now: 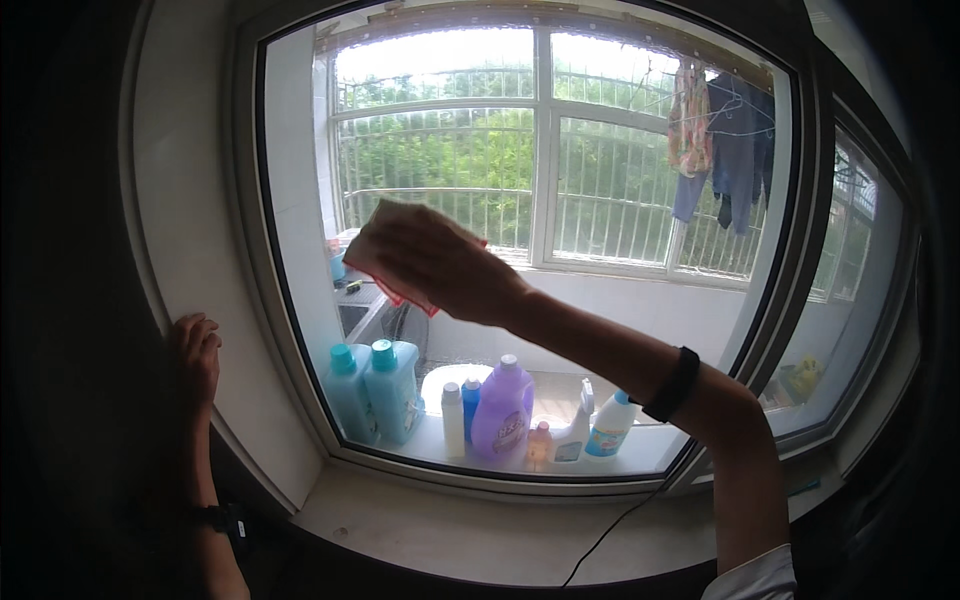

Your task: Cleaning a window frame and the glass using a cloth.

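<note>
My right hand presses a pale cloth with red edging flat against the window pane, left of its middle. The palm and fingers cover much of the cloth. A black band circles my right forearm. At the left, my left hand has its fingers curled over the outer edge of the white window surround. Its palm is in shadow. The pane sits in a grey metal frame.
Behind the glass stand turquoise bottles, a purple jug, a spray bottle and several smaller bottles. A dark cable crosses the near sill. Clothes hang beyond, at the upper right.
</note>
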A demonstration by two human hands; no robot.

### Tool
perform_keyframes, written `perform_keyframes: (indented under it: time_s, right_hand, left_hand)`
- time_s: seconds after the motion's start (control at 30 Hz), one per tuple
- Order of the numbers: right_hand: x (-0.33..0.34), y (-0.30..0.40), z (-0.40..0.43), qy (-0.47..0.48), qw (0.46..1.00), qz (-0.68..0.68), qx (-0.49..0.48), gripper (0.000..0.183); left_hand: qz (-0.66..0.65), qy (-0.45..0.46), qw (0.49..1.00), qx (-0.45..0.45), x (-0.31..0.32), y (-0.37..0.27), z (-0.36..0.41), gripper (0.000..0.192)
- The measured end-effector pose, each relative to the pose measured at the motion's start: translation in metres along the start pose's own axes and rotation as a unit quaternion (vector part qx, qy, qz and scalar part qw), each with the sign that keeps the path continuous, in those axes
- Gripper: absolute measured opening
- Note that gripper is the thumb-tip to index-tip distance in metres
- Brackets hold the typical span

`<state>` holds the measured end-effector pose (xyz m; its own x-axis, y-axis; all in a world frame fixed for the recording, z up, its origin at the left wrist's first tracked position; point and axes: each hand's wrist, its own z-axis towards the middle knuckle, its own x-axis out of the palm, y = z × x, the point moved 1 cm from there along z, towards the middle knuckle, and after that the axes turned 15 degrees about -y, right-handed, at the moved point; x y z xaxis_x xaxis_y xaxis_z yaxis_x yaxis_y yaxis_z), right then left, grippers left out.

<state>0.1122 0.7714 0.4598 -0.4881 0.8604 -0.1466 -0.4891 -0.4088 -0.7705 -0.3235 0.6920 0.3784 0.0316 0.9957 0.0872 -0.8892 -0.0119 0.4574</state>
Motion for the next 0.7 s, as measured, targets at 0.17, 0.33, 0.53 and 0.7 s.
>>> perform_keyframes:
  time_s: [0.17,0.33,0.53,0.7]
  right_hand:
    - [-0.018,0.155,-0.191,0.161,0.973,0.012,-0.164,0.057]
    - [-0.061,0.174,-0.278,0.213,0.944,0.074,-0.242,0.051]
    - [-0.107,0.036,-0.185,0.155,0.978,0.086,-0.114,0.047]
    - [-0.164,-0.121,-0.078,0.020,0.999,-0.022,0.042,0.078]
  left_hand:
    - [0.001,0.019,1.000,-0.017,0.002,-0.005,0.004,0.014]
    - [-0.006,0.029,0.999,-0.027,0.007,0.001,-0.006,0.014]
    - [0.015,0.036,0.999,-0.005,0.001,-0.001,-0.005,0.014]
    - [-0.012,0.047,0.999,-0.007,0.013,0.013,-0.018,0.016]
